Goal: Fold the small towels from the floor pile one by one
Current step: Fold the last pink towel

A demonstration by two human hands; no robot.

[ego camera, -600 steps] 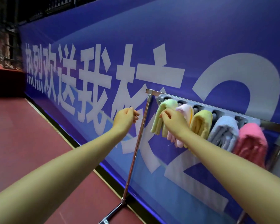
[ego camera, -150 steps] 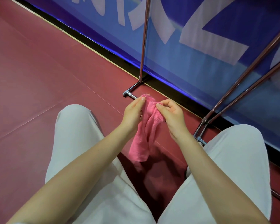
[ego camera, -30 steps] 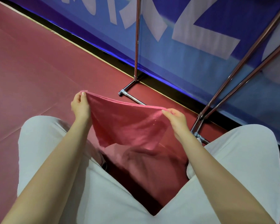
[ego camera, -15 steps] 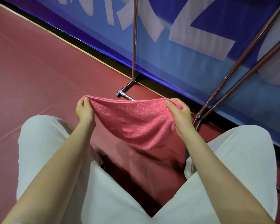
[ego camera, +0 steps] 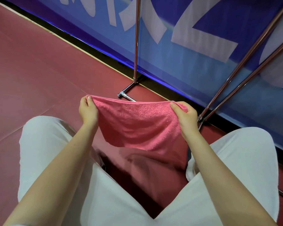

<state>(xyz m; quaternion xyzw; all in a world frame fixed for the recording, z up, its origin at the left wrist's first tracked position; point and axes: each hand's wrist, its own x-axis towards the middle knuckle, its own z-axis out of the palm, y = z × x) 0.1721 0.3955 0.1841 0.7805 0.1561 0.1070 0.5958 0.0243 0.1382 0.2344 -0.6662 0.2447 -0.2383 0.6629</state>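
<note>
hands: left, right pinch pink towel | red floor | blue banner

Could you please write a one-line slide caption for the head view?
Left hand and right hand pinch a pink towel's top corners, holding it spread above the floor.

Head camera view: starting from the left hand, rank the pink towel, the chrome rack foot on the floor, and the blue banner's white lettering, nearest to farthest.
From the left hand:
1. Pink towel: pinched at its corner by that hand, stretched across to the right hand.
2. Chrome rack foot: on the red floor just beyond the towel's top edge.
3. White lettering: on the banner, behind the rack's upright pole.
</note>
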